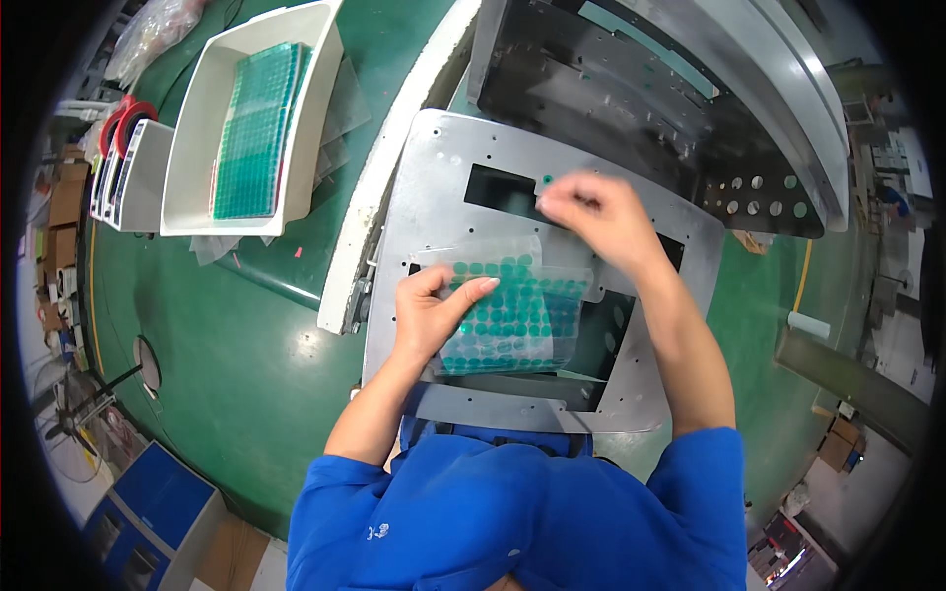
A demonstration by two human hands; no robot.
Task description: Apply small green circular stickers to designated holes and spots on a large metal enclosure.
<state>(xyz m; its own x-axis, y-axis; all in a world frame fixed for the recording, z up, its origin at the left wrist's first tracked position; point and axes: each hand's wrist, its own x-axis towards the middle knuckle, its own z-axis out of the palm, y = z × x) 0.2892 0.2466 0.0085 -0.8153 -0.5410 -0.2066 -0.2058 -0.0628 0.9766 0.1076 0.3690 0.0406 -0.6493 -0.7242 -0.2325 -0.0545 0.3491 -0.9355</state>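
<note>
So left hand (429, 313) pinches green-dot sheet (517, 320) over near half of grey panel (419, 207), likely steadying it; right hand (609, 219), beside far cutout (493, 187), is blurred, can't tell if pinching

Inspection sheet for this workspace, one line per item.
Surface: grey panel with cut-outs and small holes, in front of the person.
Job's things: dot sheet, clear with green dots, over the panel; one loose-standing green dot near the right fingertips.
Clutter: white bin at upper left holding green sheets; clear film beside it; red scrap below it.
Hands: left hand holds the dot sheet; right hand blurred above the panel, grip unclear.
Cables: cannot tell; edges too small.
Surroundings: green floor; dark-faced metal housing beyond the panel.
</note>
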